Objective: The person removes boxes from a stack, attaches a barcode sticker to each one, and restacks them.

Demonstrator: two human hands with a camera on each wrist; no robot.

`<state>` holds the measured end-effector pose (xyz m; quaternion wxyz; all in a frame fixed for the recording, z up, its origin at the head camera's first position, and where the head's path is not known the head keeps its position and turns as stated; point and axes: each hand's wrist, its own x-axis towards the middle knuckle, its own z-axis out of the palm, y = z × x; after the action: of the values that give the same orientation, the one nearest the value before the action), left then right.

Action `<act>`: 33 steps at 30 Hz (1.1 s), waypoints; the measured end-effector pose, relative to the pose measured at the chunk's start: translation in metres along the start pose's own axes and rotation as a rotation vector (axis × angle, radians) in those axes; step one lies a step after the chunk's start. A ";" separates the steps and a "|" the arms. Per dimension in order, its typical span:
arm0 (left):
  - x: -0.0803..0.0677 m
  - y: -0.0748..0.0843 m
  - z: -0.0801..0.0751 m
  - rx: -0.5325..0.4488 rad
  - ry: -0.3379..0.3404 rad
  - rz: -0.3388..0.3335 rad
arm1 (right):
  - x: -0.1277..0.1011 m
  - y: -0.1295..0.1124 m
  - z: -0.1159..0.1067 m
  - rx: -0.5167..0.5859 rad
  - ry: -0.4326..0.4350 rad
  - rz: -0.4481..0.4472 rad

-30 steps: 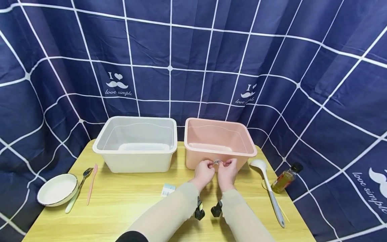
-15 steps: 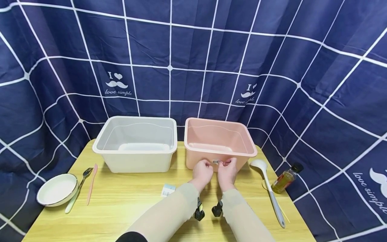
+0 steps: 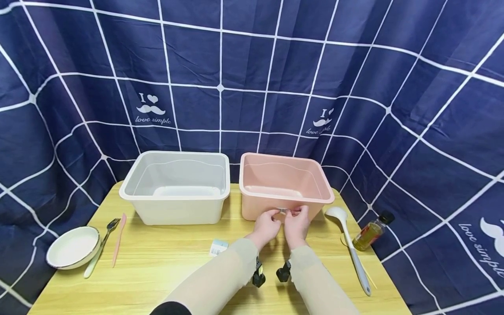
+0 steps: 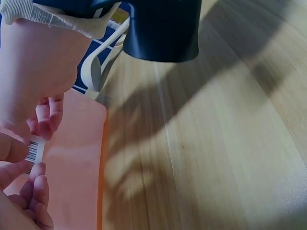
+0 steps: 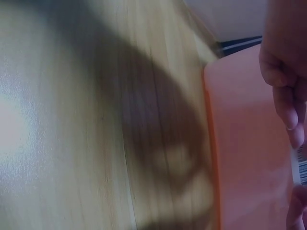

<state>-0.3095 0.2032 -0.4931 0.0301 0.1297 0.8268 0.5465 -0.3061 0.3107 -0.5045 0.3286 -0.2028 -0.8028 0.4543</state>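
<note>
A small white barcode label [image 3: 282, 211] is on the front wall of the pink bin [image 3: 287, 203]. My left hand [image 3: 267, 226] pinches its left end between thumb and fingers. From the other side, my right hand [image 3: 297, 225] pinches the right end. Black bars on the label [image 4: 33, 152] show between both hands' fingertips in the left wrist view. Only a strip of the label [image 5: 303, 167] is visible in the right wrist view, at the right edge. Fingers hide how much of it sticks to the wall.
A white bin [image 3: 177, 210] stands left of the pink one. A blue-and-white label [image 3: 218, 247] lies on the table [image 3: 177, 262]. At left are a bowl [image 3: 73, 247], fork [image 3: 103, 247] and pink knife [image 3: 119, 240]; at right, a ladle [image 3: 348, 245] and oil bottle [image 3: 372, 232].
Half a second ago my left fingers were slightly apart from the label's left end; now they have come back up to it. My right hand has stayed at the right end.
</note>
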 end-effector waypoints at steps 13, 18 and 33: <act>-0.002 -0.002 0.000 -0.030 -0.016 0.025 | 0.003 0.003 -0.004 -0.048 0.013 -0.027; -0.001 -0.004 0.000 -0.039 -0.028 0.029 | 0.004 0.003 -0.004 -0.029 0.017 -0.035; 0.002 -0.013 -0.001 -0.299 -0.089 -0.041 | -0.004 0.011 -0.017 0.432 -0.343 0.246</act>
<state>-0.3143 0.1979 -0.5040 0.0968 0.1312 0.7365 0.6565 -0.2912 0.3238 -0.5089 0.1662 -0.1442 -0.7009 0.6785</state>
